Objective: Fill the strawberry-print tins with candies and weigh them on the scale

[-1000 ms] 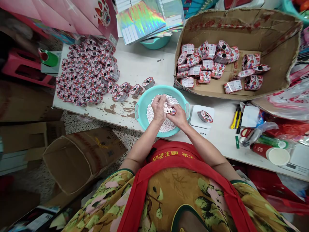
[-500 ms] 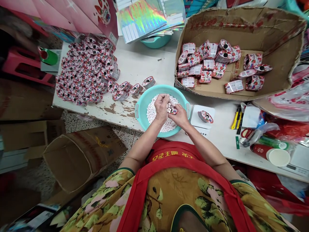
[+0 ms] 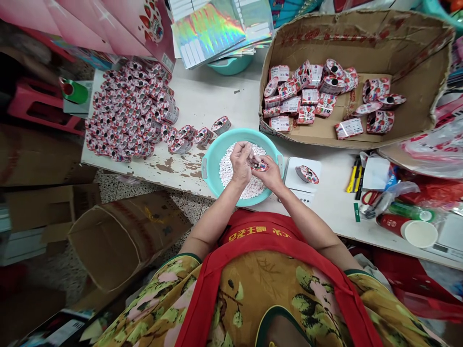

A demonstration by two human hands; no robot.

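Note:
Over a turquoise basin [image 3: 213,179] of small white pellets [image 3: 226,169], my two hands meet. My right hand [image 3: 271,174] grips a small oval container [image 3: 259,166] printed in red and white, its opening facing up. Fingers bent and closed, my left hand [image 3: 240,163] is right at the container's opening; what it holds is hidden. Another such container [image 3: 307,174] rests on a white scale [image 3: 303,166] to the right of the basin.
Many similar containers [image 3: 130,111] stand massed on the table's left. A cardboard box [image 3: 398,58] at the back right holds several more. Knives [image 3: 354,176] and a paper cup [image 3: 419,234] lie to the right. An open carton [image 3: 104,246] stands on the floor.
The white pellets seen between my hands at the container's opening are now mostly out of sight. My hands stay in nearly the same place; the view has shifted slightly.

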